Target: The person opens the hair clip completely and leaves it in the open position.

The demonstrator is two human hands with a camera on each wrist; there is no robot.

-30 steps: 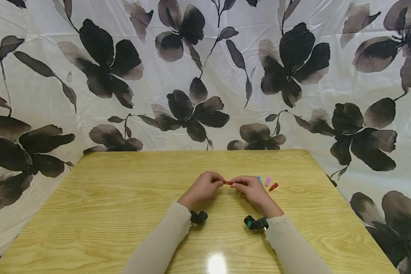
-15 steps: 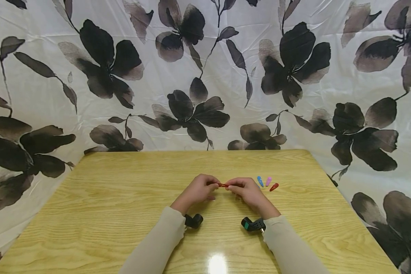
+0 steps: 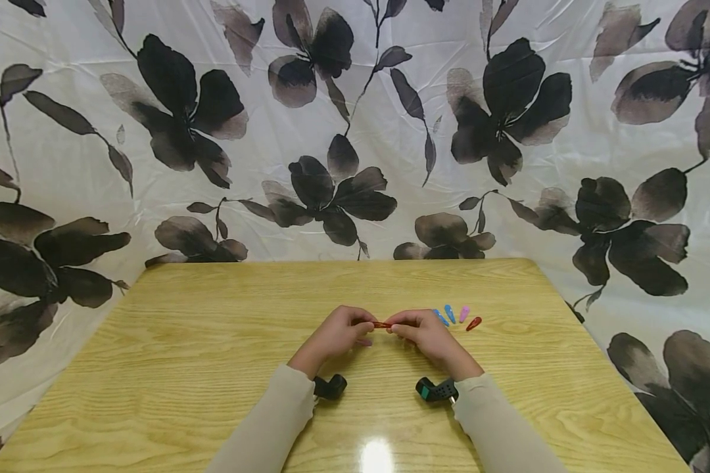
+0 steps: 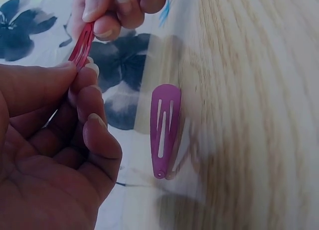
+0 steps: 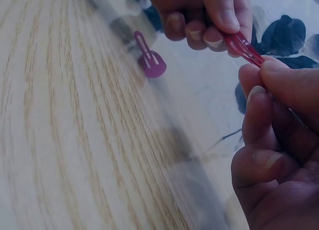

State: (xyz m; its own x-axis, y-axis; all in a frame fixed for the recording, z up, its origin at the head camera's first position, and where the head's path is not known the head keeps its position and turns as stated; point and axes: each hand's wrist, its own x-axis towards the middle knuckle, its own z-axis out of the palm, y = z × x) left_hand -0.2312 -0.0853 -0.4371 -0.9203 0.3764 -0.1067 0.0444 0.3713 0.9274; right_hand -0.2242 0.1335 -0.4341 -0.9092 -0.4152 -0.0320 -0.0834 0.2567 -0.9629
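A red snap hair clip (image 3: 381,325) is stretched between both hands above the table. My left hand (image 3: 344,332) pinches one end of it between thumb and forefinger, while my right hand (image 3: 424,332) pinches the other end. In the left wrist view the slotted metal of the red clip (image 4: 82,46) shows between the fingertips; the right wrist view shows the red clip (image 5: 244,48) tilted, its ends covered by fingers. A purple-pink hair clip (image 4: 164,130) lies on the table beside the left hand, also seen in the right wrist view as a purple clip (image 5: 150,58).
Beyond the right hand lie two blue hair clips (image 3: 449,313), one partly covered by that hand, a pink clip (image 3: 464,313) and another red clip (image 3: 474,323). The wooden table (image 3: 213,341) ends at a floral cloth (image 3: 355,131) behind it.
Both hands, holding the red clip, have shifted slightly left and nearer the body. The blue clips, hidden or partly hidden behind the right hand before, now show more.
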